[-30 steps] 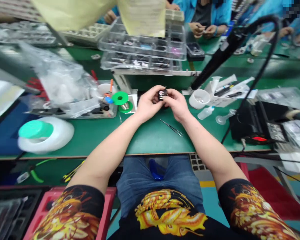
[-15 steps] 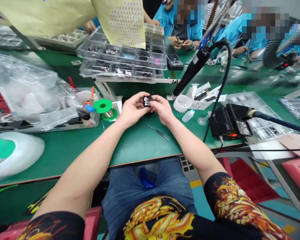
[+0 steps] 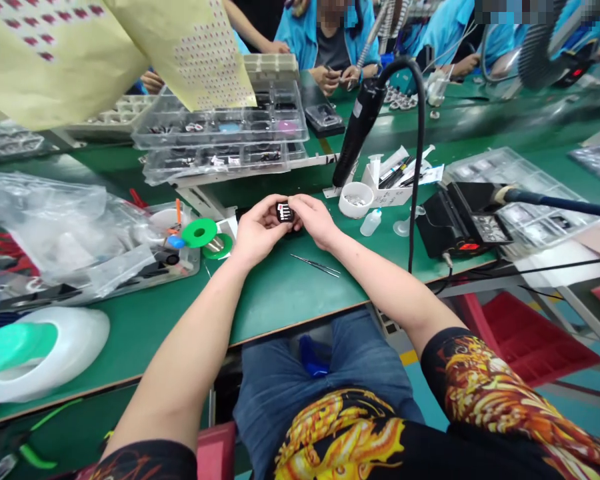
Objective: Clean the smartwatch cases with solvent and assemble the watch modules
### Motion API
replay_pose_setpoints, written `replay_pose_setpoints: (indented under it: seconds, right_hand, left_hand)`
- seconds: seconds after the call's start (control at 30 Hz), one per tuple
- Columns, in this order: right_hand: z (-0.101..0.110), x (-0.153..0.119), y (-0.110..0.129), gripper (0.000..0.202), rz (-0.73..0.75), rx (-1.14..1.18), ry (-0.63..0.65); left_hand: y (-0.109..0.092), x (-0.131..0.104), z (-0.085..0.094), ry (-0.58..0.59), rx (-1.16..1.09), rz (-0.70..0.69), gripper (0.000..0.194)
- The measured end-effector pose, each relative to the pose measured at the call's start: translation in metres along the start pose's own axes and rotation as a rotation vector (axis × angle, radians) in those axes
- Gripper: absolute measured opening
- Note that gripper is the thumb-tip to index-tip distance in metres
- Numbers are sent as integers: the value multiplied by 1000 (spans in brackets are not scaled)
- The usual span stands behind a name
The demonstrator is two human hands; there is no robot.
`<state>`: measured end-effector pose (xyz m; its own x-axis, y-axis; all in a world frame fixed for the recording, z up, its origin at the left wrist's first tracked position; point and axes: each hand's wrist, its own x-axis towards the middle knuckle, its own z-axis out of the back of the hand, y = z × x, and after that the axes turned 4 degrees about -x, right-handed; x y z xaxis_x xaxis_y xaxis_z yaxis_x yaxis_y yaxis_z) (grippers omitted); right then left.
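A small black part (image 3: 285, 212) with white and red markings is held up between both hands, above the far side of the green bench. My left hand (image 3: 257, 230) grips it from the left, fingers curled behind it. My right hand (image 3: 314, 219) is closed at its right edge, with the fingertips at its top and side. A pair of metal tweezers (image 3: 315, 265) lies on the green bench (image 3: 275, 303) just below the hands. What sits beneath the fingers is partly hidden.
Left are a green solder spool (image 3: 200, 233), plastic bags (image 3: 55, 220) and a white container (image 3: 80, 347). Right are a white cup (image 3: 356, 200), a small bottle (image 3: 371, 223), a black device (image 3: 460, 223) and a hanging black tool (image 3: 357, 130). People sit opposite behind stacked compartment boxes (image 3: 220, 127).
The camera view has turned and shifted slightly. The black part now shows its marked face tilted differently, and the right fingers have moved from its front to its upper right edge.
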<state>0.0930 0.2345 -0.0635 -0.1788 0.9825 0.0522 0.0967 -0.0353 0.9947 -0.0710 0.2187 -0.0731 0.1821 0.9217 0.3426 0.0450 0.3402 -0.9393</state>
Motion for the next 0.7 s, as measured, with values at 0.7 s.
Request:
replay_pose_setpoints:
  seconds: [0.7]
  right_hand:
    - [-1,-3,-2,36,33,59,71]
  left_hand:
    - [-2,0,-1,-50,2,12,58]
